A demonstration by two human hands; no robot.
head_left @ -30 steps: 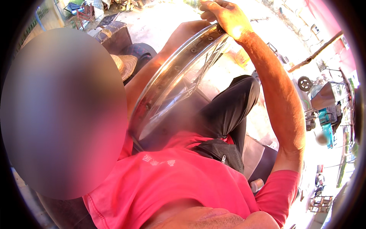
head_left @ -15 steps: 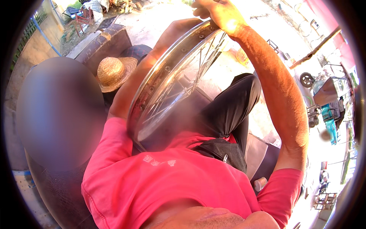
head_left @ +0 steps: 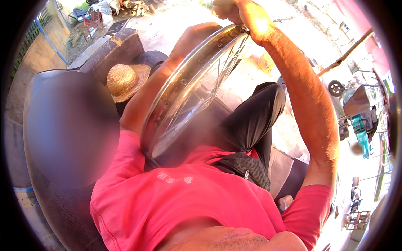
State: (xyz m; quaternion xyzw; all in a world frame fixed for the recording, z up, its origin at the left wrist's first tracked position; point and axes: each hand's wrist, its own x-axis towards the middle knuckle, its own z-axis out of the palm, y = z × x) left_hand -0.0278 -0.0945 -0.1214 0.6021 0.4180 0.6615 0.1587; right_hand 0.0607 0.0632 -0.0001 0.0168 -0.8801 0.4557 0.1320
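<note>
A metal spoked wheel rim [head_left: 184,79] stands tilted over my lap, its lower edge against my left upper arm and shirt. Thin spokes [head_left: 220,77] run inward from it, and no tyre covers the rim. My left arm passes behind the rim's far side; only the back of my left hand [head_left: 204,32] shows there, its fingers hidden by the rim. Beside the rim's top edge is my right hand [head_left: 239,13], bent at the wrist with fingers curled closed. What those fingers hold, if anything, is hidden.
At my left stands a dark worn sofa [head_left: 50,209] with a straw hat [head_left: 125,81] near its arm. A small round container [head_left: 286,202] lies beside my right elbow. A wooden pole [head_left: 347,52], a wheeled machine [head_left: 336,88] and teal equipment [head_left: 361,131] are farther right.
My right hand has shifted slightly right, and the rim's top edge has moved a little right too. The left arm has barely moved.
</note>
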